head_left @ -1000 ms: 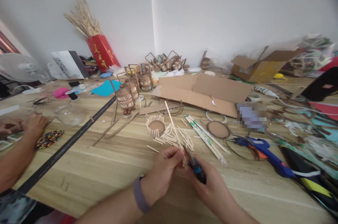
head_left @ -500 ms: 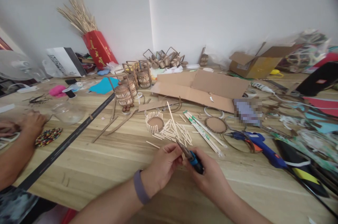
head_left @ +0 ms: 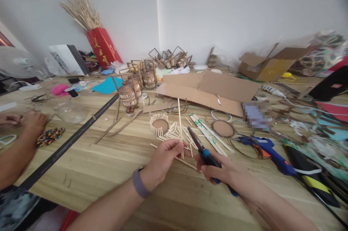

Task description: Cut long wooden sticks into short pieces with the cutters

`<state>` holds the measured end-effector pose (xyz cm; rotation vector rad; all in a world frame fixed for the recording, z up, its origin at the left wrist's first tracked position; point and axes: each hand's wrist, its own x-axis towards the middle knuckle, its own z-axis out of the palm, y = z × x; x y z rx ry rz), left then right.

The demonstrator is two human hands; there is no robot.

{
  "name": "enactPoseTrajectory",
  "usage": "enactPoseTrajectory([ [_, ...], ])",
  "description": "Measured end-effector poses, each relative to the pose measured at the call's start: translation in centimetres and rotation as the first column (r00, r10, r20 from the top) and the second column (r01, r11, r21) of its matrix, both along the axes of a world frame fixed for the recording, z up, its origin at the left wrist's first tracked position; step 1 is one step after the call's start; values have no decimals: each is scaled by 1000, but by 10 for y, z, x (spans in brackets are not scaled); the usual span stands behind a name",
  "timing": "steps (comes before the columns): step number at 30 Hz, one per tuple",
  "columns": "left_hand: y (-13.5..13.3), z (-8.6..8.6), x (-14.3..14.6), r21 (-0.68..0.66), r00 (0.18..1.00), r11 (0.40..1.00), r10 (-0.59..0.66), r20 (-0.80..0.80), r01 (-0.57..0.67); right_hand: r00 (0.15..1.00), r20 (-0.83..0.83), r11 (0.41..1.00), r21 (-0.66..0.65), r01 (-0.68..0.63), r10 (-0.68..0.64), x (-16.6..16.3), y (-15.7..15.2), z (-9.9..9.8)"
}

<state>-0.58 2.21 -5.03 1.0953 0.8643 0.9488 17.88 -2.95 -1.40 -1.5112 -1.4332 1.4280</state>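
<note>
My left hand (head_left: 165, 160) pinches a thin wooden stick (head_left: 179, 120), which stands nearly upright from the fingers. My right hand (head_left: 224, 169) is wrapped round blue-and-black-handled shears (head_left: 208, 157). Their dark blades point up and left, apart from the stick. Just beyond my hands lies a pile of short cut stick pieces (head_left: 171, 131). Beside it sits a round cardboard base (head_left: 160, 126) ringed with short upright sticks. Farther right are long sticks in green-and-white paper wrappers (head_left: 208, 133) and a second round base (head_left: 223, 128) with a dark rim.
A blue glue gun (head_left: 269, 147) lies right, near a black-and-yellow item (head_left: 312, 176). Flattened cardboard (head_left: 203, 89) spans the back, beside small lidded baskets (head_left: 127, 95). On the left, another person's hand (head_left: 34, 122) rests near a heap of coloured beads (head_left: 51, 136) and a clear jar (head_left: 69, 113).
My hands have moved apart. The shears have swung away from the left fingers to the right, with more of the handles showing. The stick in my left hand now stands straighter.
</note>
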Motion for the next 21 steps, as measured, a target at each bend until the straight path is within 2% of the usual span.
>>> enactPoseTrajectory([
  [6,2,0,-2,-34,999,999,-23,-26,22,992,118,996,68,-51,43,31,1,6],
  [11,1,3,-3,-24,998,999,-35,-52,34,987,156,996,82,36,-49,45,4,1],
  [15,0,5,-2,-7,997,999,-42,-58,41,981,187,997,56,-56,44,47,6,-3],
  [21,0,8,-3,20,994,996,-84,-73,85,968,226,987,92,-134,110,45,16,-8],
])
